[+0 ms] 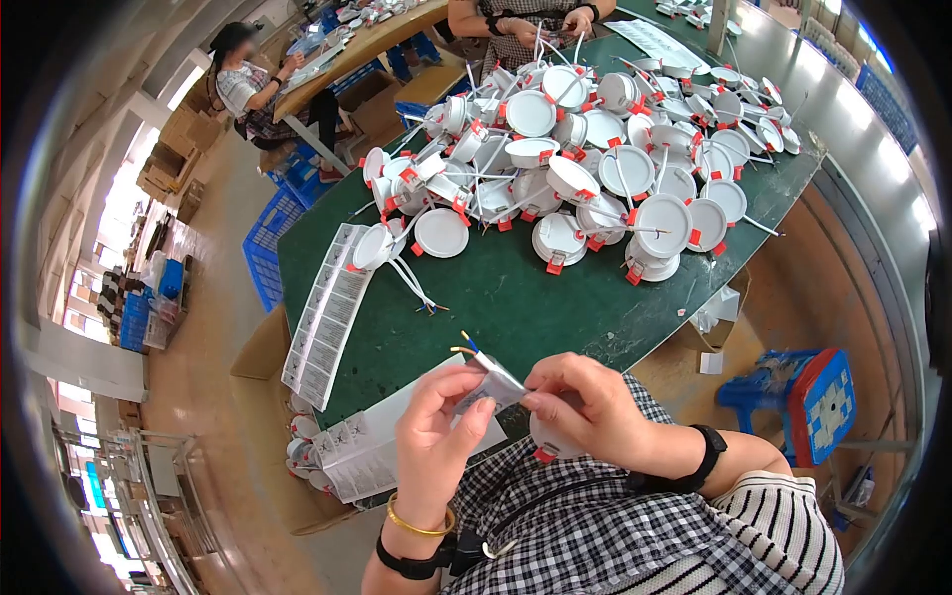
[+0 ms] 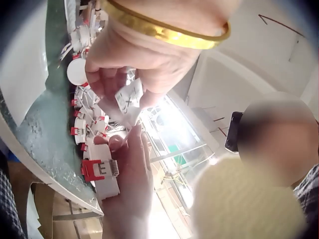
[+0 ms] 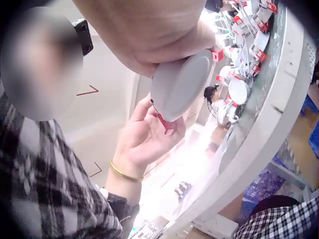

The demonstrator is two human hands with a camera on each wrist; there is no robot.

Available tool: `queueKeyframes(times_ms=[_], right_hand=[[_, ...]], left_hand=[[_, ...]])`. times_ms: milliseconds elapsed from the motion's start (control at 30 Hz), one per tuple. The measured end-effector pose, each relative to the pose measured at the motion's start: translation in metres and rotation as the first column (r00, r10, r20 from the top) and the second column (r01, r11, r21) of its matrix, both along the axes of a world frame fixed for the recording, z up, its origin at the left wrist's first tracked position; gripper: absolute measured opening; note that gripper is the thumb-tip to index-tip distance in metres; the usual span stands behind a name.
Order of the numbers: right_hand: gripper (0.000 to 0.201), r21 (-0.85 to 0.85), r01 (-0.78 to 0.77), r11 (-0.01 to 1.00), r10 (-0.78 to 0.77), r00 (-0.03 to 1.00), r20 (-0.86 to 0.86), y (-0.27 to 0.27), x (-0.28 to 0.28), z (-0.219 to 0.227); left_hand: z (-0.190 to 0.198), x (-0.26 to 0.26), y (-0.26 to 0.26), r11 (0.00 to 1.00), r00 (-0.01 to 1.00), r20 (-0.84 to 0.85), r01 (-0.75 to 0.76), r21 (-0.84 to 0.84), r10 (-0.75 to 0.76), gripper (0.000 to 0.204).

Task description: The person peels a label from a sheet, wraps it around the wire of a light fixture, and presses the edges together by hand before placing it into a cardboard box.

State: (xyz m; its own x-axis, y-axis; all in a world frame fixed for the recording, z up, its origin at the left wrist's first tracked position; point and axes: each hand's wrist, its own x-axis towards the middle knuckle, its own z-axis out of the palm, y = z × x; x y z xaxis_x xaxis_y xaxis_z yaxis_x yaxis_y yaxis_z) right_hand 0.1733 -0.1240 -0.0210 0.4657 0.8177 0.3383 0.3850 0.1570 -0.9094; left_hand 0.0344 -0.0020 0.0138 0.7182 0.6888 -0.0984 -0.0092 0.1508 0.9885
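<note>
A white round lamp [image 1: 555, 436] with red clips hangs under the right hand [image 1: 595, 412], which grips it; its white face [image 3: 182, 84] fills the middle of the right wrist view. Between both hands is a small printed white piece [image 1: 499, 385], with a cable ending in blue and yellow wire ends [image 1: 466, 346] above it. The left hand [image 1: 441, 426] pinches this piece between thumb and fingers. In the left wrist view the printed piece [image 2: 130, 102] shows at the left fingertips, and the lamp's red clip [image 2: 93, 170] faces the camera beside the right hand [image 2: 132, 184].
A large pile of similar lamps [image 1: 531, 114] covers the far side of the green table [image 1: 496, 297]. Printed sheets [image 1: 327, 317] lie at its left and near edges. Beyond sit other people. A blue and red stool [image 1: 818, 407] stands at the right.
</note>
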Motion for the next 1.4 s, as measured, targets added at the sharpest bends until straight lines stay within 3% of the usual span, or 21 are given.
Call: queueKeyframes(times_ms=[100,267,333,567,767,967,1033,1167,1333,1400], right_hand=[[0.016,-0.008,-0.073,0.997,0.065,0.924,-0.377,-0.010,0.011,0.008],[0.017,-0.011,-0.136,0.991,0.121,0.913,-0.389,-0.024,0.025,0.012],[0.016,0.019,-0.165,0.986,0.153,0.862,-0.483,-0.028,0.025,0.011],[0.016,0.007,-0.181,0.984,0.161,0.856,-0.491,-0.033,0.021,0.018],[0.015,0.067,-0.158,0.985,0.171,0.867,-0.468,-0.033,0.019,0.021],[0.015,0.067,-0.149,0.987,0.163,0.871,-0.463,-0.032,0.019,0.018],[0.015,0.074,-0.145,0.987,0.163,0.870,-0.465,-0.032,0.019,0.017],[0.016,0.069,-0.152,0.986,0.167,0.872,-0.460,-0.032,0.019,0.019],[0.016,0.061,-0.146,0.987,0.158,0.876,-0.456,-0.036,0.018,0.020],[0.016,0.068,-0.142,0.988,0.157,0.878,-0.452,-0.037,0.018,0.019]], left_hand=[[0.013,0.003,-0.001,0.987,1.000,0.011,-0.020,0.159,0.018,0.029],[0.015,-0.001,0.003,0.990,0.999,-0.011,0.049,0.133,-0.048,0.017],[0.014,-0.001,0.003,0.990,0.995,0.016,0.094,0.101,-0.096,0.014],[0.010,0.000,0.007,0.987,0.987,0.092,0.123,0.105,-0.132,0.011],[0.012,0.001,0.010,0.986,0.989,0.115,0.111,-0.126,-0.096,0.010],[0.013,-0.003,0.007,0.999,0.991,0.128,0.050,-0.022,-0.046,0.012],[0.009,-0.004,0.006,0.981,0.985,0.134,0.083,0.176,-0.108,0.012],[0.011,0.000,0.002,0.976,0.991,0.082,0.092,0.196,-0.109,0.012],[0.016,0.004,-0.001,0.987,0.989,0.090,0.124,-0.105,-0.115,0.013],[0.015,0.003,-0.001,0.988,0.991,0.070,0.118,-0.099,-0.111,0.013]])
